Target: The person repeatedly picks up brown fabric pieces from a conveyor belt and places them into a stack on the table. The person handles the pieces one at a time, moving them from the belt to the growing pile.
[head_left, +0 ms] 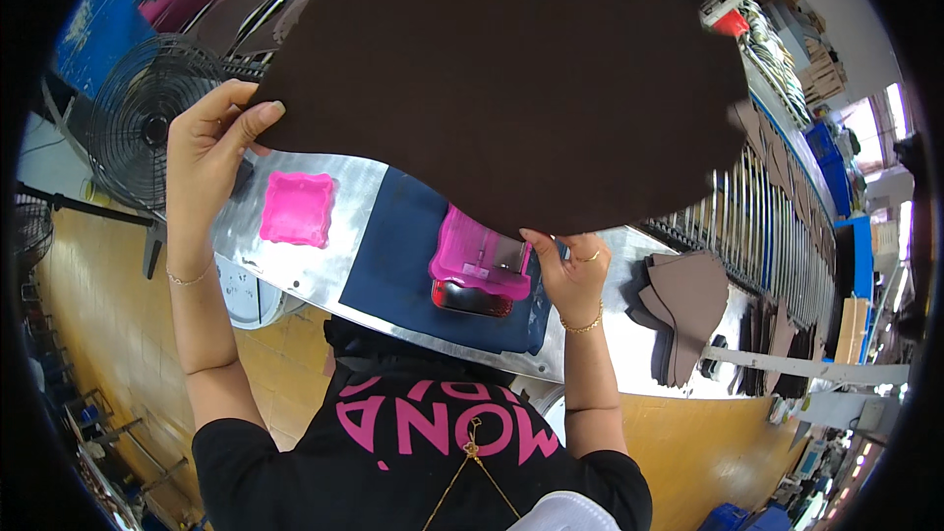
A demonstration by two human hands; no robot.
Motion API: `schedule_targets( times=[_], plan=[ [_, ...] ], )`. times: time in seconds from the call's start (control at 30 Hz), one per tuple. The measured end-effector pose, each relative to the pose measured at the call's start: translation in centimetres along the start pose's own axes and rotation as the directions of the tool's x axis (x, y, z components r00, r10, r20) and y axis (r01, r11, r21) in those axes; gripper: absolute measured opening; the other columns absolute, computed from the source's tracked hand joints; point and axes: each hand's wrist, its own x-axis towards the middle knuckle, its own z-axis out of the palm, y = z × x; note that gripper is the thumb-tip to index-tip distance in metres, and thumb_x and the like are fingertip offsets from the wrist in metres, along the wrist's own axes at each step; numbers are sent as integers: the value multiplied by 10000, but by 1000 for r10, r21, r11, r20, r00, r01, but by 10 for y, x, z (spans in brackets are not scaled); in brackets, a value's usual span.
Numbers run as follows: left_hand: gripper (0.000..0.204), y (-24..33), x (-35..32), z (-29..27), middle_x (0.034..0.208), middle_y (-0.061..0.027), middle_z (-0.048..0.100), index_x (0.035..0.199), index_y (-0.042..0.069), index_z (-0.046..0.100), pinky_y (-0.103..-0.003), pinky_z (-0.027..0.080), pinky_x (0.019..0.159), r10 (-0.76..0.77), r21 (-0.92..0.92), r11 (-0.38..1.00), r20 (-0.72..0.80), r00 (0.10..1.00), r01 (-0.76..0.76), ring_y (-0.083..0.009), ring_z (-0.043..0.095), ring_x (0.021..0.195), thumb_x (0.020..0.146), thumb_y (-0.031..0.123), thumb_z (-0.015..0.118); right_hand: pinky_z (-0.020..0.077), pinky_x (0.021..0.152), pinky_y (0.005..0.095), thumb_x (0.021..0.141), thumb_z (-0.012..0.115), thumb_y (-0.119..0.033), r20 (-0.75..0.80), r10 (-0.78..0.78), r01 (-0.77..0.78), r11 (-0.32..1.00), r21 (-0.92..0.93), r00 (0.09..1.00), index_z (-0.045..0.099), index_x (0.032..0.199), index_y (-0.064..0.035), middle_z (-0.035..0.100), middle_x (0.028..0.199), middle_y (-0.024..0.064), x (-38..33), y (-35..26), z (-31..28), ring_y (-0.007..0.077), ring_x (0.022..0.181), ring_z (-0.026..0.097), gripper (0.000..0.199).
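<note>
- Here's the edge: the lower border of this dark brown sheet (511,79) dips from my left grip (211,133) to my right grip (575,270).
- Tight on the left! A black fan (152,128) sits just outside my left grip.
- Below and between my grips, the worktop (344,177) shows bare metal beside a dark blue mat (383,265); its near edge curves below both.
- Close on the right grip's inner side: a pink container (472,261) on the mat. A second pink tray (298,208) lies below and right of my left grip.
- Out to the right of the right grip, stacked brown pieces (693,295) take up room.
- And the sheet itself? Above and between both grips, running past the top of view.
- Left grip: clamped on its left edge, thumb on top. Right grip: pinched on its lower edge.
</note>
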Motion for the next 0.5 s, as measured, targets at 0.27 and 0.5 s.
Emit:
schedule_targets(
  times=[0.27,0.5],
  plan=[
    [86,-15,-15,45,721,-69,594,888,-46,628,-222,446,557,65,211,969,290,955,-130,-113,562,631,823,8,640,412,808,406,693,648,62,-36,-96,86,973,-214,995,642,854,-61,662,755,49,-32,14,-40,247,710,619,203],
    [104,-9,-17,126,721,-87,611,839,8,660,-336,505,605,288,103,914,521,804,-393,-248,606,646,751,57,686,464,772,295,755,703,20,-167,214,-260,903,-342,962,687,903,-20,679,879,119,-123,50,-90,231,785,633,154]
  ],
)
